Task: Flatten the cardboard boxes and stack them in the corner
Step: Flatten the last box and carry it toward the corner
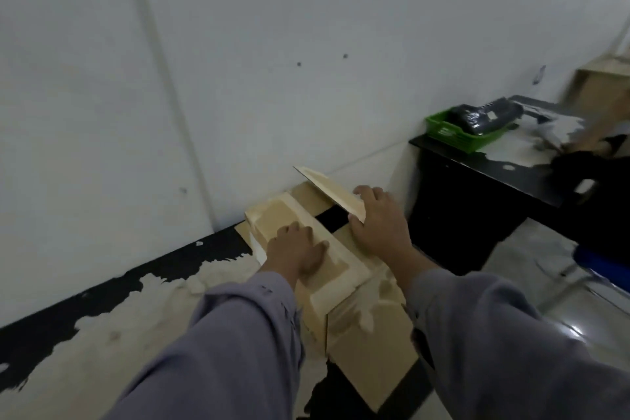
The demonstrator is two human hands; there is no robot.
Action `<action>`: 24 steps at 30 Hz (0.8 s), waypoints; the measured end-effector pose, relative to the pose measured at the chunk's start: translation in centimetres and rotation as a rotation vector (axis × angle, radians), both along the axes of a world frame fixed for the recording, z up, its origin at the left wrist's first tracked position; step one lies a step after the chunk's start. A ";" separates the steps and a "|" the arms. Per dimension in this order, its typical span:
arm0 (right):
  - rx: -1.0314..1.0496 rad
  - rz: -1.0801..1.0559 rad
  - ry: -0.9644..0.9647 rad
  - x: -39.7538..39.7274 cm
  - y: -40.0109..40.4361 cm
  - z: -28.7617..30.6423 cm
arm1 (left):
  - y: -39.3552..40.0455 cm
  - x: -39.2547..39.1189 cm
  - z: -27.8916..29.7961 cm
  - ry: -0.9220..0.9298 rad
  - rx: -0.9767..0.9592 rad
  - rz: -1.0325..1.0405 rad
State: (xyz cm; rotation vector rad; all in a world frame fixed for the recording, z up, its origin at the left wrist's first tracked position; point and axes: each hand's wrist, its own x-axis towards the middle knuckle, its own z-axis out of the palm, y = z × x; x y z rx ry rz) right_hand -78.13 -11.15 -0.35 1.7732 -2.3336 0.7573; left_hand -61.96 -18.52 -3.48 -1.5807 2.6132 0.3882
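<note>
A tan cardboard box (344,303) lies on the floor against the white wall, partly collapsed, with torn paper patches on its top. My left hand (296,249) presses flat on its top panel, fingers spread. My right hand (376,218) grips the near end of a raised cardboard flap (329,189) that sticks up and away toward the wall. Between the flap and the top panel a dark opening (332,218) shows. More flat cardboard (371,365) lies underneath, toward me. Grey sleeves cover both forearms.
A black cabinet (456,208) stands right of the box, touching the wall. On it sit a green tray (456,136) holding a dark wrapped bundle and another cardboard box (603,85) at the far right. The floor (136,334) is worn black with pale patches.
</note>
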 end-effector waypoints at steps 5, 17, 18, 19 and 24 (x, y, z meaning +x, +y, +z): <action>0.082 0.270 -0.121 -4.4 -4.3 1.9 | -1.3 -2.7 -0.9 0.033 0.016 0.289; 0.470 0.113 0.143 -17.8 -8.7 -3.5 | 1.0 -10.5 -2.0 -0.074 -0.058 0.685; 0.498 0.147 0.095 -17.2 -8.6 -4.7 | 1.1 -10.5 -2.0 -0.062 -0.055 0.694; 0.505 0.182 -0.013 -16.5 -8.5 -5.4 | 1.0 -10.5 -1.9 -0.040 -0.048 0.704; 0.547 0.312 -0.316 -13.3 -9.1 -5.8 | 0.3 -8.9 2.4 0.264 -0.068 0.733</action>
